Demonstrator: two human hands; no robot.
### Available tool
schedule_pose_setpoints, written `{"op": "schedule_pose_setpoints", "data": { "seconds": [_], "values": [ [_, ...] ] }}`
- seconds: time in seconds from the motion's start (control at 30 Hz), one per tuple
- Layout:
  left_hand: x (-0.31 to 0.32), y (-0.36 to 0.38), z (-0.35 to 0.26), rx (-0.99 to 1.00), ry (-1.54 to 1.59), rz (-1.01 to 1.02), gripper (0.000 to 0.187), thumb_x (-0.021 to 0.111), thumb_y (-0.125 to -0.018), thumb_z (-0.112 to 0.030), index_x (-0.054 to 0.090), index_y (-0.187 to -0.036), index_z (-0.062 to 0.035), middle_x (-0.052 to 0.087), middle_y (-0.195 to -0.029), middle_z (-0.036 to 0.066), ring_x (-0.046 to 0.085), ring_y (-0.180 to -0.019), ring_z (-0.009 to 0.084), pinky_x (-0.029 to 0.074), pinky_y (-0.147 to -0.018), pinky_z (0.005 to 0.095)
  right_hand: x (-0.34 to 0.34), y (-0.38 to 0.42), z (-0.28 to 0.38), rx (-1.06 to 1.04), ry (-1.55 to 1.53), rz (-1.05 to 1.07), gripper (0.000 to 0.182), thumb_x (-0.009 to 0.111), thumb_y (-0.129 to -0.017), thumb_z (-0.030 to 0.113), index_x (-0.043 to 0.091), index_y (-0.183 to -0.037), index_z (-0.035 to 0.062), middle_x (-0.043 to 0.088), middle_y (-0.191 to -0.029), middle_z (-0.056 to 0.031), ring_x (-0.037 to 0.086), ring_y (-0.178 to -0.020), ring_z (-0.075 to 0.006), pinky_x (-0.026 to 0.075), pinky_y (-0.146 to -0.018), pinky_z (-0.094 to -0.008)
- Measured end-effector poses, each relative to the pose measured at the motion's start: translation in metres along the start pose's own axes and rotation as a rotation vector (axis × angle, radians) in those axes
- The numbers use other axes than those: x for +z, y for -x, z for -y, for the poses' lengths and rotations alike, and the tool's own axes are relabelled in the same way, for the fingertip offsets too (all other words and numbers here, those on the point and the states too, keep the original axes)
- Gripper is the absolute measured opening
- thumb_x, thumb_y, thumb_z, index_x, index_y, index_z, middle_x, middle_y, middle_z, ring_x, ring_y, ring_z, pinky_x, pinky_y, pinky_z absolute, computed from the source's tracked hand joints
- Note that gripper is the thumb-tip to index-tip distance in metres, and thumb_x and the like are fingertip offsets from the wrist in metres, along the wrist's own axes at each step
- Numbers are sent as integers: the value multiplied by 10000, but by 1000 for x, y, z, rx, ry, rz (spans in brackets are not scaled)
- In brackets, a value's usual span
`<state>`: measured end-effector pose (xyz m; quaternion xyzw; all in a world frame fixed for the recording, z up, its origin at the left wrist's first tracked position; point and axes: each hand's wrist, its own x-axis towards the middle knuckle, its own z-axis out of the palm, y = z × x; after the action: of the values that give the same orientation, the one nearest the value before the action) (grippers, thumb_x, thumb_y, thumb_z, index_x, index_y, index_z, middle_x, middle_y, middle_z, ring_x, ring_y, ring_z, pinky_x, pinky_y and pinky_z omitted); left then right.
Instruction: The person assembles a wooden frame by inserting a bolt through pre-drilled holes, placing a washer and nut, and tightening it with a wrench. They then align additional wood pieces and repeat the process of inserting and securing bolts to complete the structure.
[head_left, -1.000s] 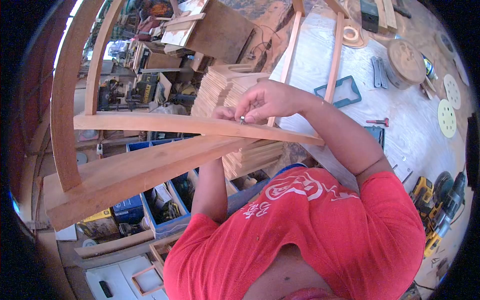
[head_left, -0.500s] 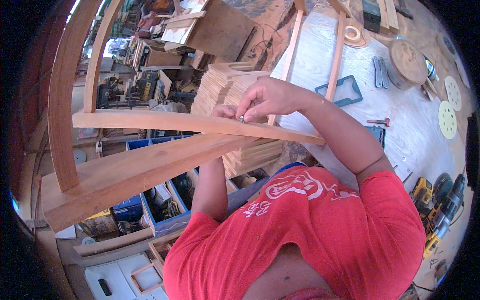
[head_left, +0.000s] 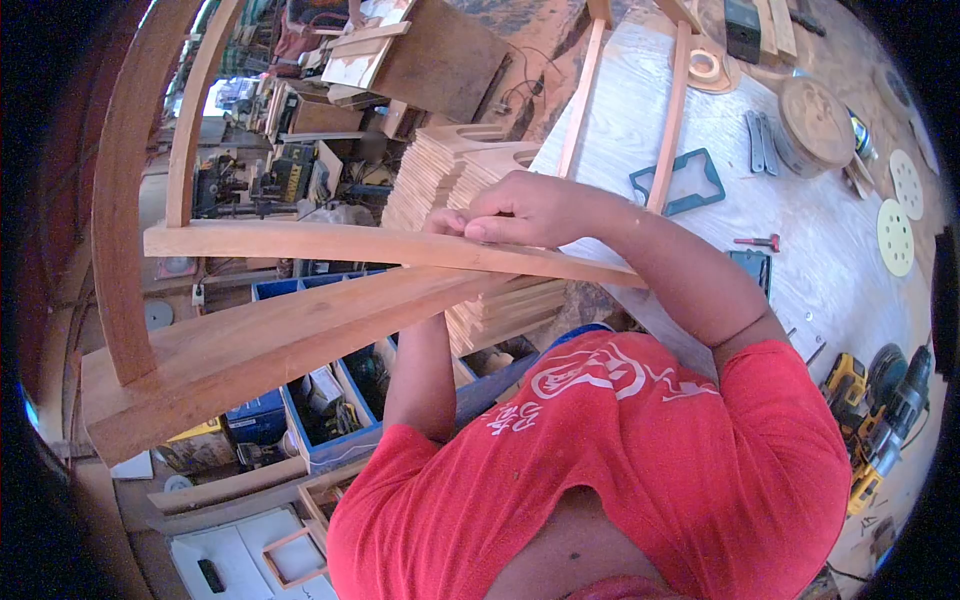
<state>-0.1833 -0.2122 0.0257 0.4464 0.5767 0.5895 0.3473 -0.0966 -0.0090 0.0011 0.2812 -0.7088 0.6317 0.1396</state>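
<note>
A long pale wooden bar (head_left: 330,243) runs across the view, above a thicker wooden beam (head_left: 260,330) that it meets near the middle. At the bar's far edge my left hand (head_left: 446,222) is mostly behind the wood, its visible fingers bent. My right hand (head_left: 520,210) is curled over the same edge, touching the left fingertips. Whatever small thing lies between the fingers is hidden. Two upright wooden pieces (head_left: 128,200) join the bar and beam at the left.
A light worktop (head_left: 730,230) at the right holds a red-handled tool (head_left: 757,243), a green frame (head_left: 690,180), a round tub (head_left: 815,125) and power drills (head_left: 890,420). Stacked wooden parts (head_left: 430,180) stand behind my hands. Blue-edged bins (head_left: 335,450) are below the beam.
My right hand has closed further and turned down over the bar's edge, shifting slightly left. The small metal piece seen at its fingertips before is now covered.
</note>
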Motion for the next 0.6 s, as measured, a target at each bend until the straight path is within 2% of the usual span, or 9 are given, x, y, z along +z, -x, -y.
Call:
{"op": "schedule_pose_setpoints", "data": {
  "seconds": [0.07,0.13,0.17,0.23,0.33,0.43,0.57,0.6],
  "values": [
    [3,2,-1,-3,1,-33,819,924,-488,-312,412,-1101,-134,502,-1076,46,515,-1036,204,469,-887,371,4,2,1,12,18,-8,309,510,-934,299,610,-833,25,569,-648,-37,493,-613,-129,412,-591,-297],
    [3,1,1,-5,2,-65,819,927,-480,-315,414,-1094,-139,501,-1074,44,511,-1031,204,462,-881,366,6,7,2,96,-225,-51,346,464,-956,334,608,-848,38,569,-692,-29,463,-636,-116,401,-583,-295],
    [1,0,5,-8,59,-25,820,928,-473,-312,418,-1093,-142,501,-1079,46,509,-1035,209,458,-878,361,7,9,-3,96,-226,-50,346,464,-956,334,608,-848,38,569,-692,-29,463,-636,-116,401,-583,-295],
    [-4,2,12,-13,118,16,821,929,-467,-309,421,-1091,-145,501,-1083,47,506,-1039,215,453,-875,356,9,13,-12,105,-356,-172,293,487,-951,303,619,-912,43,594,-762,-13,499,-693,-86,424,-614,-266],
    [-6,2,10,-11,165,38,808,927,-472,-274,425,-1091,-141,505,-1100,59,496,-1083,236,459,-895,375,13,18,-12,9,-458,-174,229,553,-922,253,627,-976,43,613,-834,1,538,-749,-74,447,-676,-237],
    [-1,1,6,-12,38,-6,791,921,-484,-238,424,-1090,-131,509,-1113,75,487,-1119,251,466,-900,393,6,21,-3,88,-332,-100,200,614,-884,203,634,-996,39,624,-859,2,562,-798,-70,457,-736,-230],
    [-17,9,16,-55,160,-22,821,927,-457,-229,417,-1092,-119,515,-1107,85,503,-1104,256,463,-903,387,6,18,-8,113,-418,-77,209,641,-861,191,639,-1007,41,629,-870,-8,560,-795,-78,459,-738,-241],
    [-15,7,14,-80,230,-20,840,931,-440,-232,414,-1092,-115,517,-1101,86,514,-1089,255,465,-898,379,5,16,-9,84,-342,-74,198,636,-862,190,639,-992,41,631,-863,-16,564,-785,-87,461,-728,-249]
  ]
}}
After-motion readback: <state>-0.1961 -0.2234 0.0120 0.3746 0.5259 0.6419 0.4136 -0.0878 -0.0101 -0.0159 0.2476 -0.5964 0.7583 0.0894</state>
